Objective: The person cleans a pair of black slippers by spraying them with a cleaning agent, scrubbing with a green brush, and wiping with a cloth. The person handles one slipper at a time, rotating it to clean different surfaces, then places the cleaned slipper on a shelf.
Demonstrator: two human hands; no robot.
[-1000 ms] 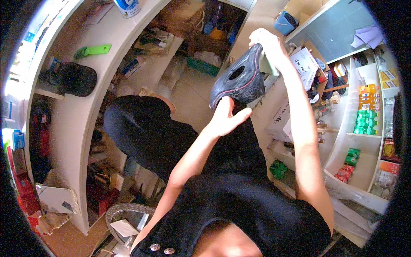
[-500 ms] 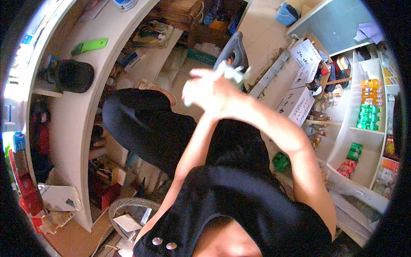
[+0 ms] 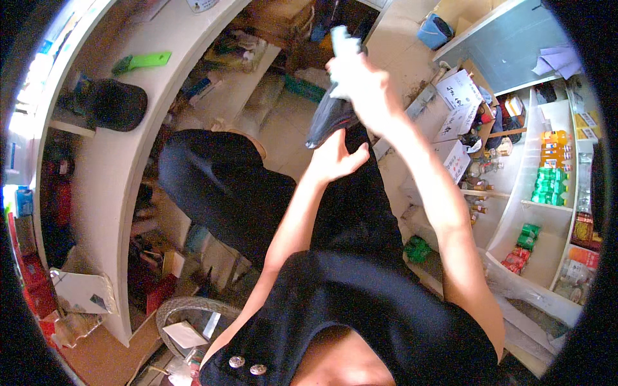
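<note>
My left hand (image 3: 336,159) is at a dark grey, shoe-like thing (image 3: 329,119) with a tapered end and a thin reddish line. Its thumb sticks out to the right, and its fingers are hidden by that thing. My right hand (image 3: 376,96) grips a crumpled white cloth (image 3: 347,48) over the upper part of the dark thing. Motion smears the right fingers and the cloth. My forearms reach up over my black-clothed legs (image 3: 222,180).
A curved white counter (image 3: 167,116) on the left bears a green-handled brush (image 3: 147,61) and a black cap (image 3: 119,106). White cartons (image 3: 458,90) and shelves of bottles (image 3: 550,183) line the right. A bicycle wheel (image 3: 170,315) stands at the lower left.
My hands, pressed together before, have parted. The right hand has moved up and right with the white cloth; the left is now against the dark thing, which has shifted nearer and tilted.
</note>
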